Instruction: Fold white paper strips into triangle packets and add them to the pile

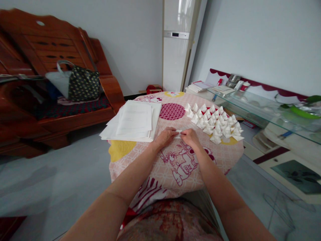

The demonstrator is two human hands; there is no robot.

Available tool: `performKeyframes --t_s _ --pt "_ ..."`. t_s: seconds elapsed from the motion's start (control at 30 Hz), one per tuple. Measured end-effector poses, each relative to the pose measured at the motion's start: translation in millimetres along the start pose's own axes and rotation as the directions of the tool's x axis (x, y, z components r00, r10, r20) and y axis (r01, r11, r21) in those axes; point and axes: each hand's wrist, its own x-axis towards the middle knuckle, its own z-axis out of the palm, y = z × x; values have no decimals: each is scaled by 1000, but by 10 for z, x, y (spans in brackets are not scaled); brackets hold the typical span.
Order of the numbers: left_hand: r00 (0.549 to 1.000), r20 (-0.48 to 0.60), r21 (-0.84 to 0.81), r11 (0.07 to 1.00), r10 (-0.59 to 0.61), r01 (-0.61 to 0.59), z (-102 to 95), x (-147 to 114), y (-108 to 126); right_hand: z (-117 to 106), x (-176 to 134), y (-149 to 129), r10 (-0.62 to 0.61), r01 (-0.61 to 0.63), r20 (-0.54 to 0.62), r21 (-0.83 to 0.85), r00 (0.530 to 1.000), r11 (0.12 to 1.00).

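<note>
A small piece of folded white paper [178, 134] lies between my two hands at the middle of the round table. My left hand [167, 136] pinches its left side, and my right hand [189, 136] grips its right side. Both hands rest low over the patterned tablecloth [155, 167]. To the right stand several small white folded paper pieces [217, 122] with pointed tips, grouped in rows. Left of my hands is a stack of white paper sheets [135, 118], the top ones faintly printed.
A wooden bench [57, 36] with a patterned bag [84, 82] stands at the left. On the right is a glass-topped cabinet [271, 110] holding papers, a cup and a green bowl [306, 112]. A tall white air conditioner [175, 60] stands behind the table.
</note>
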Motion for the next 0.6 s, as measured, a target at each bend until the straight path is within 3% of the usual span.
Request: performKeyframes --t_s 0.4,0.6 --pt "999 10 49 998 34 -34 -2 -1 1 44 17 15 -9 10 -26 15 1000 1000" --pt "1000 12 31 1000 2 -3 -9 5 13 18 17 -28 105 -103 -56 24 993 994"
